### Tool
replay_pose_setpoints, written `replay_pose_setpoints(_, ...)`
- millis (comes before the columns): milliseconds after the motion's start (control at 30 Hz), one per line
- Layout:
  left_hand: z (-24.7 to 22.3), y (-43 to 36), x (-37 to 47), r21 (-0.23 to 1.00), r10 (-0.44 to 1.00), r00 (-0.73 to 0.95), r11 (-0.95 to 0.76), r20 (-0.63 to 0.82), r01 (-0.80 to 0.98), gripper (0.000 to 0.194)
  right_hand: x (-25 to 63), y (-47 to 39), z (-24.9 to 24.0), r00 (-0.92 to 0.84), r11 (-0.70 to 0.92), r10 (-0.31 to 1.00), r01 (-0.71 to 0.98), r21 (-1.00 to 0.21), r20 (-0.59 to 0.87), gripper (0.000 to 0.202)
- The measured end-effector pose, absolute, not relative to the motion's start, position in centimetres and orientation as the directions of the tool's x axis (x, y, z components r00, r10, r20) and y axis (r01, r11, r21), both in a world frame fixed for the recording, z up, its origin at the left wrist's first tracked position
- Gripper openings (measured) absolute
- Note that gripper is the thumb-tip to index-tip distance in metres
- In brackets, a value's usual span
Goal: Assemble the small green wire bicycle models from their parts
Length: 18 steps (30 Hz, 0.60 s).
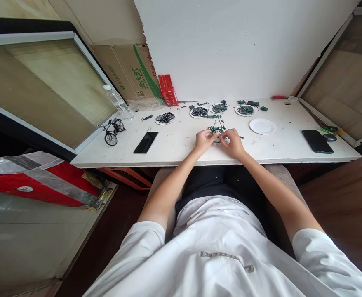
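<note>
A small green model bicycle [218, 122] stands near the front edge of the white table, between my two hands. My left hand [203, 140] has its fingers closed on the left side of the bicycle's lower part, beside the dark wheel. On the other side, my right hand [233, 142] pinches at the same wheel area; whatever small piece lies between its fingertips is too small to make out. Behind the bicycle are plates with green parts [245, 110] and black parts [198, 111]. Another plate of black parts [165, 118] lies to the left.
A finished-looking black model bicycle [111, 138], a bottle [119, 103] and a phone [145, 142] are on the left. An empty white plate [263, 126], another phone [317, 141] and a red cutter [279, 97] are on the right. A red box [168, 90] stands at the back.
</note>
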<state>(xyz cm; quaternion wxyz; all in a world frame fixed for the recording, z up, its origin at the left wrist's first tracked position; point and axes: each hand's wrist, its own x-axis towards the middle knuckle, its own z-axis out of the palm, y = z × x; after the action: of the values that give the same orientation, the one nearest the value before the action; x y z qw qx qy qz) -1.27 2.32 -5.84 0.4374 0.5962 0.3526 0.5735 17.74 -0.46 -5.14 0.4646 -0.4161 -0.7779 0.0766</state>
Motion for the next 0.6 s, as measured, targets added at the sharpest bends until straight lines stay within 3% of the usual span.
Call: replay_pose_setpoints(600, -6.47, 2.70, -1.36, 0.917, 0.909, 0.117, -0.398, 0.399, -0.032, 0.065, 17.64, -0.66, -5.14, -0.191, 0.624, 0.723, 0.593, -0.509, 0.664, 0.026)
